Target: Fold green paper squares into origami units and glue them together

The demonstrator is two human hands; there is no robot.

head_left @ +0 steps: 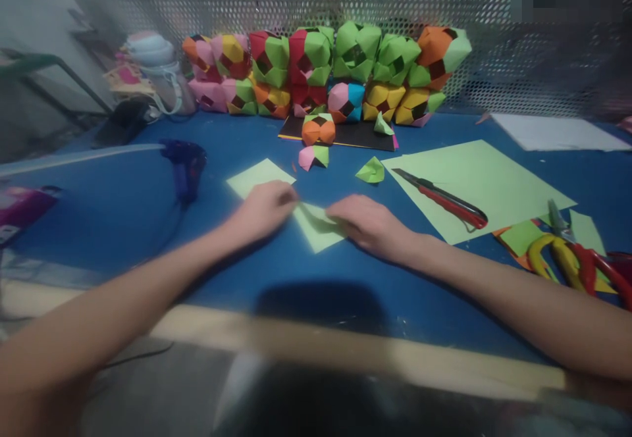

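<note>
My left hand and my right hand both rest on a small light green paper piece on the blue table. Fingers of each hand press down and pinch the paper's edges, closed on it. A second light green square lies just behind my left hand. A small folded green unit sits beyond my right hand.
Stacked colourful origami cubes line the mesh wall at the back. A large green sheet carries a red utility knife. Scissors with yellow and red handles lie at right. A blue glue gun stands at left.
</note>
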